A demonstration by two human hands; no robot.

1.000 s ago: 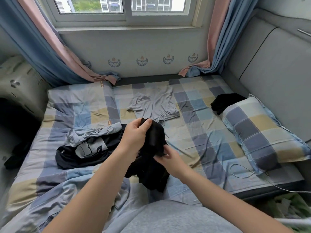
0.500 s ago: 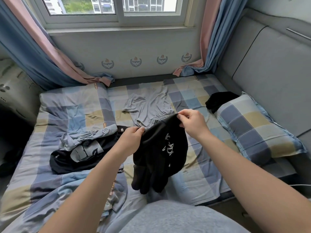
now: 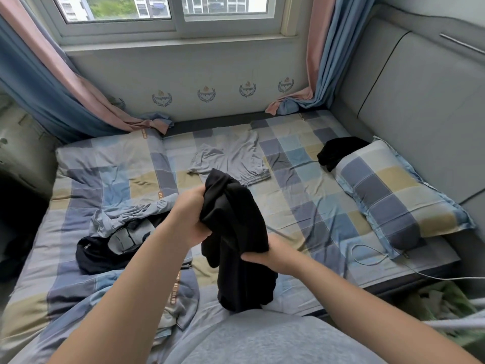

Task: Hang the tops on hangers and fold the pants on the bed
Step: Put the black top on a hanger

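Gripping a bunched black garment [image 3: 236, 227] above the bed [image 3: 301, 206], my left hand [image 3: 193, 216] clutches its top and my right hand [image 3: 273, 254] pinches it lower down. Grey shorts [image 3: 231, 158] lie unfolded and a dark heap [image 3: 105, 253] waits, so I judge most work remains.

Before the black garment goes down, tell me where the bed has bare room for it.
Best: the bare sheet bordered by the grey shorts, the pillow and the white cable. Also the smooth duvet left of the shorts. Crowded: the clothes pile beside the left hand gripping the black garment.
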